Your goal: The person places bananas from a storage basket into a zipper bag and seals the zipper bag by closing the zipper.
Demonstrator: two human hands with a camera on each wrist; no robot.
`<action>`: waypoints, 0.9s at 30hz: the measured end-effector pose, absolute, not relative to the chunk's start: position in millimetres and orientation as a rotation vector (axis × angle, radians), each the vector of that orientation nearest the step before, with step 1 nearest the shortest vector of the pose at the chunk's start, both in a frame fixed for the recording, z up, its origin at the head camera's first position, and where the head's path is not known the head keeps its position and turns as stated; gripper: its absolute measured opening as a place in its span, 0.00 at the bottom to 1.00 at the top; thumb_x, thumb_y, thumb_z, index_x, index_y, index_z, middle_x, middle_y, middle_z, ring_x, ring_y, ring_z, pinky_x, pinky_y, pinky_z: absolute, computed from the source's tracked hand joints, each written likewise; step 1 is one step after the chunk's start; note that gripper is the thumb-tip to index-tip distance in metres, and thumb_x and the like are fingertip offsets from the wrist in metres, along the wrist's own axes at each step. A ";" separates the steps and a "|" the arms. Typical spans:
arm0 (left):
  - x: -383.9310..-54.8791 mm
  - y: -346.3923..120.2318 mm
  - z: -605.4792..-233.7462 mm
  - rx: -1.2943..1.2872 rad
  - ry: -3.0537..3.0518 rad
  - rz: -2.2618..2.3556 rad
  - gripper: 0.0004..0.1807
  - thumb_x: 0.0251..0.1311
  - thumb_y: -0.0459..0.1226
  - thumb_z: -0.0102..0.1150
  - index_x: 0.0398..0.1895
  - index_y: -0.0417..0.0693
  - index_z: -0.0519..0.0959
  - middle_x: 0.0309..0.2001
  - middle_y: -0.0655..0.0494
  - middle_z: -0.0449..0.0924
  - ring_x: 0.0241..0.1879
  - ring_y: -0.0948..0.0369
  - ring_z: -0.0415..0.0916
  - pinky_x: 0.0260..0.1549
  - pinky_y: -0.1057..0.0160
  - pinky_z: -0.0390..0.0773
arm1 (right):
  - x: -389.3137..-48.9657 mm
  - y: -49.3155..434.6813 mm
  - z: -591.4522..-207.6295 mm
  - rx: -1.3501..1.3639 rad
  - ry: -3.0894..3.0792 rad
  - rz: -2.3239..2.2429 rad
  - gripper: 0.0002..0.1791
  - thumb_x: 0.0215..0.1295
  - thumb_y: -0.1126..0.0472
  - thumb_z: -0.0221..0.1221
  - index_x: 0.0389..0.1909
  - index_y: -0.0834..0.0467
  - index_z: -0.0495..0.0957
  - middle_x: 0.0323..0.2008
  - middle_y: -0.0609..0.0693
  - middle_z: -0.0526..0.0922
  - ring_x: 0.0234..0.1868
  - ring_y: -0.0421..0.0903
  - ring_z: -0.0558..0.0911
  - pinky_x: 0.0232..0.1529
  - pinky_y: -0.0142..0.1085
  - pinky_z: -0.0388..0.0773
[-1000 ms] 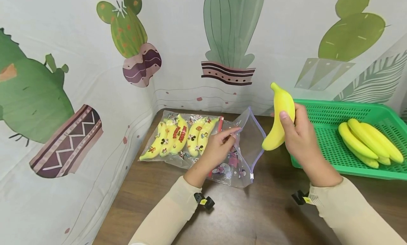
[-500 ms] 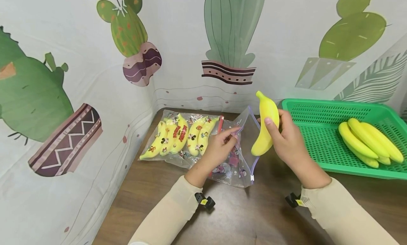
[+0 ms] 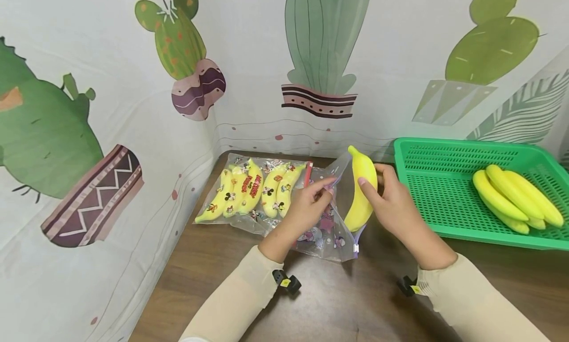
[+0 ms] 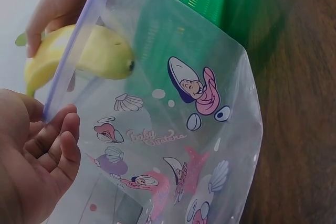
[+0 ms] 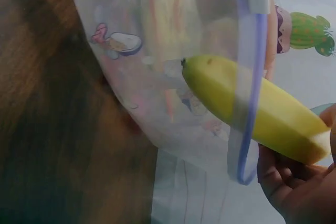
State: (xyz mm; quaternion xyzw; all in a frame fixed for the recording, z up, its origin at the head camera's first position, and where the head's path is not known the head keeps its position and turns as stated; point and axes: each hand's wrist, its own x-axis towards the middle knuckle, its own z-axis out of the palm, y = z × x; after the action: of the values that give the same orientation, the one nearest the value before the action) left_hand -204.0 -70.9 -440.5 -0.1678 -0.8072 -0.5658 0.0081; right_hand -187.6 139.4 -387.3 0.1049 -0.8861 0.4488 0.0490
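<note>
At three o'clock, a green basket [image 3: 449, 194] holds bananas [image 3: 517, 199]; at nine, a red-zipped bag [image 3: 308, 174] does too. Between, the right hand [image 3: 394, 199] curls round a banana [image 3: 362, 194], tip inside the purple-zipped bag [image 4: 202, 129] whose rim [image 4: 65, 72] the left hand [image 3: 308, 204] pinches.

On a brown wooden table [image 3: 355, 302], a flat, clear plastic printed bag [image 3: 255, 227] lies at the far left with curved yellow bananas [image 3: 253, 186] in it. Just to its right is a clear plastic bag with a purple zip edge [image 3: 326, 251], its mouth facing right. The left hand [image 3: 311, 204] is at the mouth's left side, the right hand [image 3: 393, 199] to the right, and between them a single curved yellow banana [image 3: 362, 194] has its lower end inside. Farther right stands a rectangular green perforated plastic basket [image 3: 435, 204], more curved yellow bananas [image 3: 517, 199] in its right part. A white cactus-print fabric backdrop [image 3: 253, 60] hangs behind.
</note>
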 end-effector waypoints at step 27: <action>-201.4 -67.8 -440.5 -0.545 -2.559 -1.760 0.20 0.75 0.42 0.49 0.66 0.56 0.77 0.29 0.53 0.81 0.30 0.47 0.81 0.24 0.68 0.77 | -188.2 153.4 -409.2 0.333 -3.081 1.183 0.42 0.74 0.45 0.54 0.75 0.66 0.49 0.46 0.66 0.85 0.36 0.50 0.88 0.36 0.44 0.83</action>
State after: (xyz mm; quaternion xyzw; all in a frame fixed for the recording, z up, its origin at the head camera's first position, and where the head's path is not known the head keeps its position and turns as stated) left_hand -201.4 -67.8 -440.5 -0.1727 -0.8116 -0.5581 -0.0058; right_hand -188.2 153.4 -409.2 0.1001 -0.9253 0.3552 -0.0874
